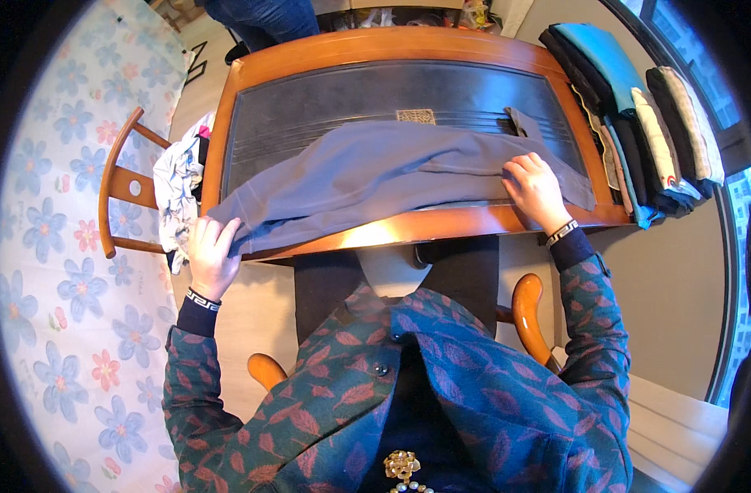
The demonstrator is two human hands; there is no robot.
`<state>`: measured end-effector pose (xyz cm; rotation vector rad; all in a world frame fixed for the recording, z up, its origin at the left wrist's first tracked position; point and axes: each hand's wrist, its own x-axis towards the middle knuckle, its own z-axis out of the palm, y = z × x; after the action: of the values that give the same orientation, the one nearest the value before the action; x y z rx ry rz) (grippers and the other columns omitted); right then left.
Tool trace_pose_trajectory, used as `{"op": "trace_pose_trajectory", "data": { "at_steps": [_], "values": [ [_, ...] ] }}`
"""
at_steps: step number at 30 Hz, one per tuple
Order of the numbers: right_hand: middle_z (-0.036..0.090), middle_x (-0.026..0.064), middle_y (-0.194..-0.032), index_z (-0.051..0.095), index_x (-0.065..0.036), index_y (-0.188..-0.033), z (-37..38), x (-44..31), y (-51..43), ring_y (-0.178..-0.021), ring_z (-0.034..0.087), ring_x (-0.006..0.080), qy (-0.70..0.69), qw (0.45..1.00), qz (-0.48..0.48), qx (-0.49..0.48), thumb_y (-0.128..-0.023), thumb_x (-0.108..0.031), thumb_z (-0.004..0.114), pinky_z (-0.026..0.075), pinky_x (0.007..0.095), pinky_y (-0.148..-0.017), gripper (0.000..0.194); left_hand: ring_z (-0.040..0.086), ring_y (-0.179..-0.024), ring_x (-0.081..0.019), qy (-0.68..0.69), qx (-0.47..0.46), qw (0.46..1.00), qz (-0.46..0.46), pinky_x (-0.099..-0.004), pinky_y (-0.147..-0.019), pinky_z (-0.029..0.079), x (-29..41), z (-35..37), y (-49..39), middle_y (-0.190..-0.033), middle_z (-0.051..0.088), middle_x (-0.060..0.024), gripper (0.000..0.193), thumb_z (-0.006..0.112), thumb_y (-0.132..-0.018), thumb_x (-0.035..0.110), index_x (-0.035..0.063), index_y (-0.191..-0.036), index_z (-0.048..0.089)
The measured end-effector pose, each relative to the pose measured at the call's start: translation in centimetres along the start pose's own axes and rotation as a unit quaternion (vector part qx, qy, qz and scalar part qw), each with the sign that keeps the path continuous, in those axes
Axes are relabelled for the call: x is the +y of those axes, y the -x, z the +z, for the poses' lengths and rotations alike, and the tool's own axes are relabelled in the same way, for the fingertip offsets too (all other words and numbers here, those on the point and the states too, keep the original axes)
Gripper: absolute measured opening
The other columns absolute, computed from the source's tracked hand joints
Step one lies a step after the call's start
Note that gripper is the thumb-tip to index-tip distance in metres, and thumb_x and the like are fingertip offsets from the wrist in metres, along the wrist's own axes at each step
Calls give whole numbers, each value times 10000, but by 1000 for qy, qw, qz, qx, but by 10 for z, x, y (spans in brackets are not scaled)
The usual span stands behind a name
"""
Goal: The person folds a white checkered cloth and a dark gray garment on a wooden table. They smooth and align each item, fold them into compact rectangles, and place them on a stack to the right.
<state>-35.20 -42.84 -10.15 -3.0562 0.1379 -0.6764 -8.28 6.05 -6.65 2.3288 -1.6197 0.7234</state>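
A long grey garment (pixel 363 166), which looks like a pair of trousers, lies stretched sideways across the near half of the wooden table (pixel 375 44). My left hand (pixel 212 256) grips its left end at the table's front left corner. Toward the right end, my right hand (pixel 532 185) has its fingers curled on the near edge of the cloth, the fingertips pressed into it. Folds run lengthwise between my hands. Past my right hand the cloth spreads on, and a narrow strip of it (pixel 523 123) sticks up toward the far side.
Folded clothes (pixel 603 68) are stacked along the table's right side, near a window. At the left, a wooden chair (pixel 126 185) stands beside a crumpled white garment (pixel 178 179). A person in jeans (pixel 264 21) stands behind the table. A floral sheet (pixel 73 277) covers the left side.
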Motion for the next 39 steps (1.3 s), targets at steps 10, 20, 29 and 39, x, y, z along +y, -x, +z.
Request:
{"op": "trace_pose_trajectory", "data": {
  "at_steps": [10,20,29,39],
  "values": [
    [638,136,-884,661,-31,-958,-28,24,-26,-813,646,338,-67,987,98,110,-816,-57,656,525,402,-736,144,521,-873,-323,11,-16,999,-42,-421,-781,448,-2,1,10,-838,517,-108,458,665,-541,-56,29,-990,681],
    [651,156,-893,646,-25,-921,-15,18,28,-840,647,360,-104,975,178,83,-824,8,597,521,394,-741,113,514,-870,-330,28,-22,997,-73,-419,-773,440,-9,6,6,-830,507,-109,457,644,-526,-69,36,-969,679],
    [633,138,-885,624,-13,-876,-13,18,19,-833,650,296,-143,964,193,110,-800,48,584,524,360,-757,105,502,-896,-329,26,-44,995,-90,-413,-796,433,-8,12,17,-844,493,-114,501,637,-531,-79,49,-1015,659],
    [607,93,-1007,651,-59,-1025,-20,-37,10,-987,552,292,26,999,48,-5,-741,-188,756,469,398,-840,329,498,-836,-322,82,72,984,-143,-376,-773,446,-24,-24,-18,-816,486,-123,475,507,-548,-94,16,-979,672]
  ]
}}
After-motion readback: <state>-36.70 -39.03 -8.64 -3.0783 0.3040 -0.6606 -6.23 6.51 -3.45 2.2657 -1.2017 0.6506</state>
